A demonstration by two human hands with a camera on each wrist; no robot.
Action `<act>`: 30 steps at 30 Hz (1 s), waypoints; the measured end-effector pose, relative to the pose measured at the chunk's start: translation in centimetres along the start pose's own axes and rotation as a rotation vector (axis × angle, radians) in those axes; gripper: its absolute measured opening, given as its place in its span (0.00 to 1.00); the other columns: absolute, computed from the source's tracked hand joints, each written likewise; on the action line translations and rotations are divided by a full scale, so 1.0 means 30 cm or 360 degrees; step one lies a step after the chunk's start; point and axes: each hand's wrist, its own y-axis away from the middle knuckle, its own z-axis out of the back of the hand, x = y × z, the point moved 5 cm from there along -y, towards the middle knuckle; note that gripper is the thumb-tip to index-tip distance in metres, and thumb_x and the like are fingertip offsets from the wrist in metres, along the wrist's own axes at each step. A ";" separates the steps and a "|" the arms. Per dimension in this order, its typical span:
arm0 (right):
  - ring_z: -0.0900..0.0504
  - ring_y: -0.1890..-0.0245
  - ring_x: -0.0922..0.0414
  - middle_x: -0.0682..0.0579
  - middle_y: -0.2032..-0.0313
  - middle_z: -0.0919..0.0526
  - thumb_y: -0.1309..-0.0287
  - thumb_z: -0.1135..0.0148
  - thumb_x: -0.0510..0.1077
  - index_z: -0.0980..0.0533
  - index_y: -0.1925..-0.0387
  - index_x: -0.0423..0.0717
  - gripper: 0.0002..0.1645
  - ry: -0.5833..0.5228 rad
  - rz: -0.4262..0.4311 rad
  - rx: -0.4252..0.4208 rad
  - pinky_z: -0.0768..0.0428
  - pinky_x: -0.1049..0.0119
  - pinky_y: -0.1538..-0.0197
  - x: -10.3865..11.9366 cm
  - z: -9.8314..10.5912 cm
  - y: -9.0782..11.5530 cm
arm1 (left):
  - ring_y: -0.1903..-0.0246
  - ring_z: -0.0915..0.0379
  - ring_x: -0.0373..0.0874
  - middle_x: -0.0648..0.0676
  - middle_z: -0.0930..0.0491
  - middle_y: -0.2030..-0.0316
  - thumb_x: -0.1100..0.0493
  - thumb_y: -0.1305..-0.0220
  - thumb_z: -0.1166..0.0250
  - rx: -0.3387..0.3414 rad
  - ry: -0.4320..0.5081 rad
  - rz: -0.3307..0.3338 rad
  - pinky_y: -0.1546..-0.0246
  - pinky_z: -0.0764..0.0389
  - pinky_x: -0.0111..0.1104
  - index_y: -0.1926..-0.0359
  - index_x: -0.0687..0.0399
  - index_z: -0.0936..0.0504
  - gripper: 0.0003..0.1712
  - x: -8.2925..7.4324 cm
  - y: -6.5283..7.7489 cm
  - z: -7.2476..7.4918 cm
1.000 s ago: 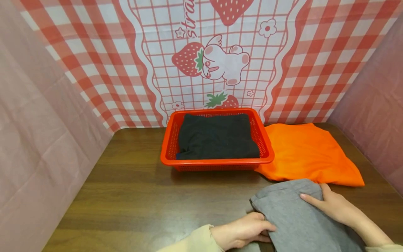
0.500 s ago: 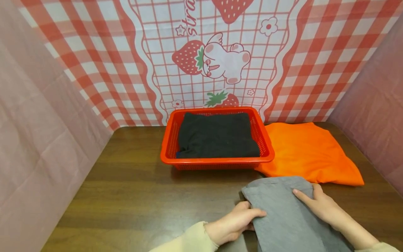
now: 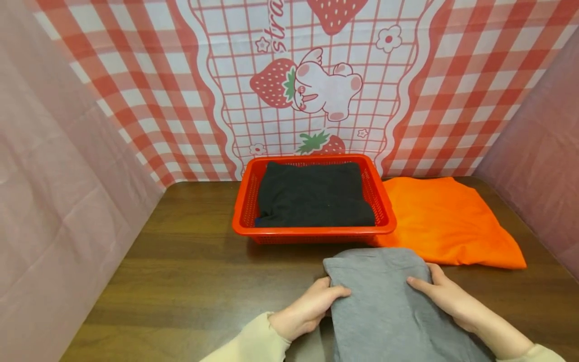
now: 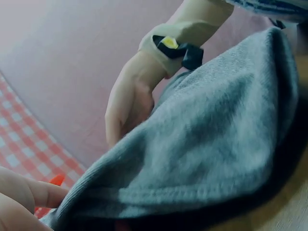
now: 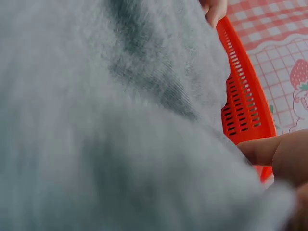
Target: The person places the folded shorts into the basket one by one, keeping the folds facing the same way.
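A folded grey cloth garment (image 3: 380,306) hangs between both hands at the front of the table in the head view. My left hand (image 3: 309,309) grips its left edge, thumb on top and fingers underneath. The right hand (image 3: 452,299) pinches the opposite edge near the far corner, its thumb lying on the upper face. In the left wrist view the garment (image 4: 202,130) shows a stitched hem and sags in folds. Grey fabric (image 5: 120,115) fills most of the right wrist view and hides much of that hand's grip.
Behind the garment stands a red plastic basket (image 3: 314,231) with a folded black garment (image 3: 314,193) in it. An orange cloth (image 3: 448,221) lies spread to the basket's right. The brown wooden table (image 3: 190,271) runs back to a checked curtain (image 3: 172,100).
Both hands have moved left and slightly away from the body, carrying the grey garment toward the front of the basket. The basket and the orange cloth have stayed in place.
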 end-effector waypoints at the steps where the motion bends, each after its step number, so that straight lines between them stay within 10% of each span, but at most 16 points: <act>1: 0.46 0.41 0.35 0.26 0.37 0.59 0.39 0.53 0.61 0.67 0.35 0.31 0.52 -0.0027 0.0006 0.0010 0.34 0.48 0.48 0.006 -0.004 0.001 | 0.61 0.26 0.42 0.54 0.22 0.57 0.61 0.46 0.43 -0.0010 0.0000 -0.0010 0.59 0.25 0.34 0.45 0.64 0.33 0.26 -0.004 0.000 0.010; 30: 0.35 0.47 0.47 0.32 0.40 0.51 0.37 0.51 0.50 0.66 0.36 0.36 0.44 -0.0541 0.0049 0.0294 0.31 0.57 0.50 0.060 -0.107 -0.001 | 0.61 0.26 0.44 0.56 0.23 0.57 0.59 0.45 0.43 -0.0052 -0.0031 -0.0016 0.58 0.25 0.35 0.44 0.66 0.34 0.27 -0.026 0.040 0.186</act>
